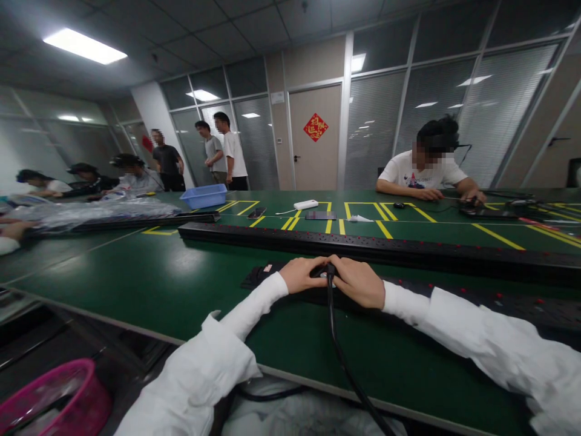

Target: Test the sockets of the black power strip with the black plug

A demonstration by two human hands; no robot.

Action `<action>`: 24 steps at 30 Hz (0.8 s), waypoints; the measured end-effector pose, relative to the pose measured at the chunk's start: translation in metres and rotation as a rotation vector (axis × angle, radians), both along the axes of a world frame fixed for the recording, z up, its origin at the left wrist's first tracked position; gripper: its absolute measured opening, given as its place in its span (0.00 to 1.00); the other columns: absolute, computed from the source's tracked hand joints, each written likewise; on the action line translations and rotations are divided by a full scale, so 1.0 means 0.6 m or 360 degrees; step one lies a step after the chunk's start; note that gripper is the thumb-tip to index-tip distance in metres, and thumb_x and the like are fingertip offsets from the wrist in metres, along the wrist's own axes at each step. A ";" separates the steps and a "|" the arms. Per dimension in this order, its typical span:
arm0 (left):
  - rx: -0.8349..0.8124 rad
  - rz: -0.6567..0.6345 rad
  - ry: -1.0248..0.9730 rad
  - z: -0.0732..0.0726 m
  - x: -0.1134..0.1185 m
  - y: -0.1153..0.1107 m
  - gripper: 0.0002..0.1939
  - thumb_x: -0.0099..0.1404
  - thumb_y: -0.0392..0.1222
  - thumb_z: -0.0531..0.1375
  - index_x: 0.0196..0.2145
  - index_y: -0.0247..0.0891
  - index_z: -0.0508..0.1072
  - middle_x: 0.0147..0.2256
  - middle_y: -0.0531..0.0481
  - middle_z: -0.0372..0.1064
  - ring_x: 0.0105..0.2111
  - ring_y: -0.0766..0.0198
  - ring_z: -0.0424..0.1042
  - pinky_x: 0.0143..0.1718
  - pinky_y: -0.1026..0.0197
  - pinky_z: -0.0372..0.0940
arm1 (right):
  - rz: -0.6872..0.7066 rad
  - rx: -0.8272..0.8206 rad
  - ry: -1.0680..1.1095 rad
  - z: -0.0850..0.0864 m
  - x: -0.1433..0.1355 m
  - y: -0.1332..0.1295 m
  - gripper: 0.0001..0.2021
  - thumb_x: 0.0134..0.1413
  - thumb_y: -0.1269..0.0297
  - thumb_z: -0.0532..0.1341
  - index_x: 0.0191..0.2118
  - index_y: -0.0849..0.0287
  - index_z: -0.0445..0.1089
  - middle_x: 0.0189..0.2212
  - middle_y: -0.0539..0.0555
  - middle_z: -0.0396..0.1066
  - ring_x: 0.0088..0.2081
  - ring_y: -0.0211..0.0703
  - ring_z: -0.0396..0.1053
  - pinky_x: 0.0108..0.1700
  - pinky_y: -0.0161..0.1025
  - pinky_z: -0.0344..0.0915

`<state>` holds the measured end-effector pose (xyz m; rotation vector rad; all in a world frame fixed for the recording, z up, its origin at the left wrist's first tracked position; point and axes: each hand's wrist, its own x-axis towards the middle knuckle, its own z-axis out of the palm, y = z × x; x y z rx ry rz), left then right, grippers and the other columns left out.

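Just in front of me, my left hand [303, 274] and my right hand [359, 282] meet fingertip to fingertip. Both are closed around the upper end of a thick black cable [334, 330]. What exactly the fingertips press is partly hidden. From there the cable hangs over the front table edge towards my lap. Beneath my hands lies a long black strip [476, 298] with small red dots, running off to the right. Its left end, near my left wrist, carries a small pale label [267, 267].
Behind my hands lies another long black strip [281, 239] with red dots on the green table [136, 275]. Beyond are a white power bank [305, 204], phones and a blue basket [204, 196]. A co-worker [424, 163] sits opposite. A pink basket [86, 393] stands lower left.
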<state>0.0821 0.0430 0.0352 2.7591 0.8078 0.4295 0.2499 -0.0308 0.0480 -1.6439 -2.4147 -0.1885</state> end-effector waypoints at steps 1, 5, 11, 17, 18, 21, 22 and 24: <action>0.0010 -0.0002 0.0006 0.000 -0.001 -0.001 0.30 0.55 0.58 0.52 0.53 0.47 0.54 0.47 0.51 0.65 0.45 0.56 0.65 0.43 0.60 0.59 | -0.0002 0.0003 -0.0014 0.000 0.000 -0.001 0.12 0.57 0.59 0.47 0.43 0.59 0.57 0.36 0.56 0.66 0.36 0.44 0.64 0.32 0.35 0.55; 0.0030 -0.0020 0.0056 0.002 -0.003 -0.005 0.32 0.54 0.58 0.53 0.54 0.47 0.51 0.48 0.50 0.64 0.45 0.55 0.65 0.42 0.58 0.59 | 0.0116 0.0053 -0.0034 0.000 0.000 -0.004 0.14 0.56 0.61 0.48 0.46 0.61 0.55 0.37 0.57 0.65 0.39 0.45 0.63 0.37 0.37 0.56; 0.0078 -0.0045 0.0135 0.006 -0.003 -0.010 0.30 0.54 0.57 0.54 0.52 0.44 0.52 0.47 0.48 0.63 0.46 0.55 0.64 0.43 0.58 0.58 | 0.0193 0.0077 -0.0032 0.002 -0.001 -0.007 0.15 0.56 0.62 0.49 0.48 0.61 0.54 0.39 0.58 0.64 0.41 0.44 0.61 0.40 0.38 0.55; 0.0128 0.0003 0.0159 0.009 -0.002 -0.013 0.28 0.58 0.58 0.48 0.52 0.44 0.52 0.45 0.48 0.65 0.44 0.54 0.66 0.40 0.58 0.59 | 0.0079 0.0004 0.0021 0.005 0.000 -0.005 0.12 0.57 0.60 0.48 0.44 0.59 0.56 0.36 0.56 0.65 0.38 0.43 0.63 0.36 0.35 0.54; 0.0143 0.0021 0.0166 0.009 -0.001 -0.014 0.28 0.58 0.59 0.48 0.52 0.44 0.52 0.45 0.48 0.65 0.44 0.53 0.66 0.39 0.58 0.59 | 0.0076 0.0007 0.0032 0.005 0.000 -0.005 0.12 0.57 0.60 0.48 0.44 0.59 0.56 0.36 0.55 0.65 0.38 0.43 0.63 0.35 0.35 0.54; 0.0176 0.0083 0.0194 0.009 0.000 -0.016 0.29 0.57 0.61 0.47 0.52 0.44 0.53 0.43 0.48 0.67 0.42 0.53 0.67 0.38 0.58 0.60 | 0.0085 0.0023 0.0038 0.004 0.000 -0.004 0.11 0.56 0.61 0.48 0.44 0.59 0.57 0.36 0.55 0.65 0.37 0.43 0.63 0.34 0.35 0.54; 0.0184 0.0103 0.0202 0.008 0.000 -0.016 0.29 0.57 0.61 0.48 0.52 0.45 0.53 0.43 0.48 0.67 0.42 0.53 0.67 0.38 0.58 0.60 | 0.0077 0.0022 0.0032 0.004 -0.001 -0.004 0.11 0.56 0.61 0.48 0.44 0.59 0.57 0.36 0.55 0.65 0.37 0.42 0.63 0.34 0.35 0.54; 0.0204 0.0130 0.0215 0.007 0.001 -0.017 0.29 0.56 0.62 0.48 0.52 0.46 0.54 0.42 0.49 0.67 0.41 0.53 0.67 0.38 0.58 0.60 | 0.0058 0.0017 0.0028 0.004 -0.002 -0.005 0.11 0.56 0.63 0.48 0.43 0.59 0.57 0.36 0.55 0.65 0.36 0.43 0.63 0.34 0.35 0.54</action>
